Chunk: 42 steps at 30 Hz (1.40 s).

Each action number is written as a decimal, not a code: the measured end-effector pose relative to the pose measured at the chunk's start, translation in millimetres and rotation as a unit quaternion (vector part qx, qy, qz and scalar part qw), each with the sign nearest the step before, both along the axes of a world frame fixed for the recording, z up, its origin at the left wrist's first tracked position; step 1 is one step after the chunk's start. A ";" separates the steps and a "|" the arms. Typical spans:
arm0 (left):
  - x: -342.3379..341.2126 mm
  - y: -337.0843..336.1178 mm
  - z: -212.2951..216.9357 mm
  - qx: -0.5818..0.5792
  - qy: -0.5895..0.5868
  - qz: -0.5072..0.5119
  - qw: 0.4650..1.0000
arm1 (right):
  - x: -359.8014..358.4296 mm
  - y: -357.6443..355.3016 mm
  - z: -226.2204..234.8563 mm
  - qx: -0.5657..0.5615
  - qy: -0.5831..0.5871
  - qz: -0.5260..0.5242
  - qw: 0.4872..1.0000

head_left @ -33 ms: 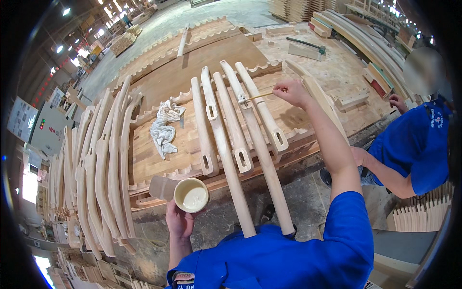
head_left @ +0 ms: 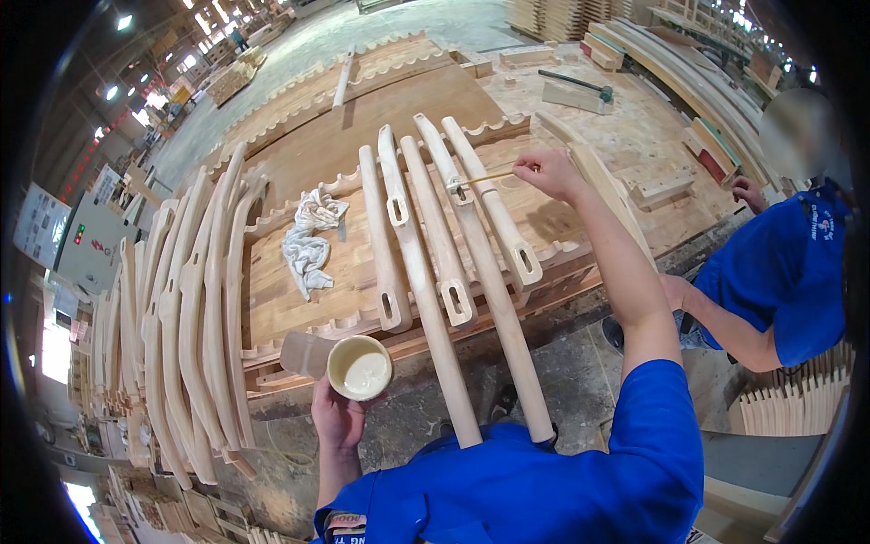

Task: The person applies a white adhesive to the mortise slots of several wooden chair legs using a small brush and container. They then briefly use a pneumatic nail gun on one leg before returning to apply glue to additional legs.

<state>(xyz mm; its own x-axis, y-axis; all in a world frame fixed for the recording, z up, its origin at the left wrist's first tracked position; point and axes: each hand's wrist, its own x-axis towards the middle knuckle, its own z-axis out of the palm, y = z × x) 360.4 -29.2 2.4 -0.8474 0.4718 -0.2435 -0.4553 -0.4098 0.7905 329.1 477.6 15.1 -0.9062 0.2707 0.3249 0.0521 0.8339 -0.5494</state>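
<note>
**Stick (head_left: 501,175) tip at the slot (head_left: 462,194); right hand (head_left: 548,175) nearer**

The slotted wooden piece (head_left: 492,281) lies at the frame's centre, reaching over the desk (head_left: 358,263), its long axis running from upper centre to lower centre. It is left of the right hand, whose fingers pinch the thin stick. Lower left of centre, the left hand (head_left: 337,415) grips a cup (head_left: 358,346) holding pale, creamy liquid (head_left: 367,374).

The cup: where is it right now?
In the head view, below and left of centre, the cup sits in the left hand, before the wooden bench.
</note>
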 end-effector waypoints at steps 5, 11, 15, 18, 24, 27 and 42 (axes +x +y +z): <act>-1.5 2.0 0.9 -0.003 -0.001 -0.005 1.000 | -5.5 2.1 -3.7 -0.001 -0.018 -0.025 1.000; -3.8 -1.7 -3.2 -0.003 -0.004 -0.011 1.000 | -2.2 10.8 -13.5 -0.055 0.024 -0.028 0.998; -3.5 -3.9 -4.7 0.003 -0.001 -0.012 1.000 | -0.8 6.7 -15.2 -0.045 0.038 -0.028 0.998; -2.5 -5.2 -3.6 -0.005 0.000 -0.006 1.000 | 9.8 10.3 -9.7 -0.086 -0.020 -0.015 0.996; -3.9 -3.4 -0.7 -0.019 -0.002 0.000 1.000 | 18.2 2.6 -11.9 -0.076 0.067 0.011 0.995; -4.3 -2.5 -1.0 -0.012 -0.008 0.001 1.000 | 23.0 -0.9 -14.0 -0.087 0.066 0.041 0.993; -8.3 2.1 0.5 -0.016 -0.007 -0.007 1.000 | 11.6 -14.8 -7.5 -0.048 0.057 -0.034 0.997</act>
